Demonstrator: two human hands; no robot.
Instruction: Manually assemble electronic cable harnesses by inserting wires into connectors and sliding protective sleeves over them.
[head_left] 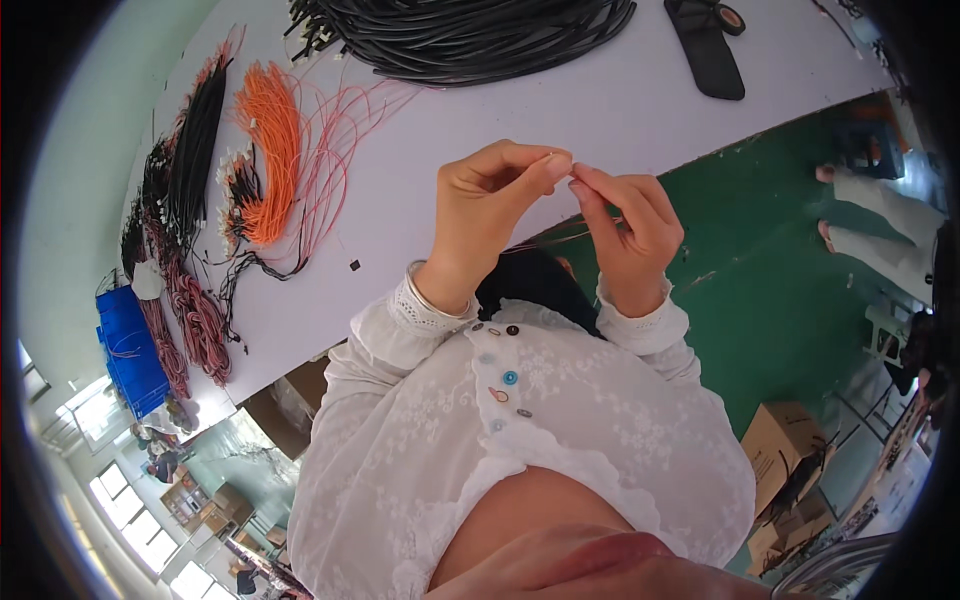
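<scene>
My left hand (478, 215) and my right hand (635, 225) meet above the table's near edge, fingertips almost touching. Each pinches with thumb and forefinger; what lies between the tips is too small to make out. Below them, a few thin reddish wires (560, 236) stretch past the table edge, partly hidden by my left hand and wrist. Left of my hands, a bundle of orange wires (270, 150) with small white connectors rests on the pale table (390, 140). Loose pink wires (335, 140) curl beside that bundle. A tiny black piece (354, 265) sits alone nearer to me.
Thick black cables (480, 40) are heaped at the far side. A black flat object (708, 55) lies at the far right beside a roll of tape (730, 18). Black wire bundles (195, 150) and a blue bin (132, 350) are at left. Another person's legs (885, 220) show at right.
</scene>
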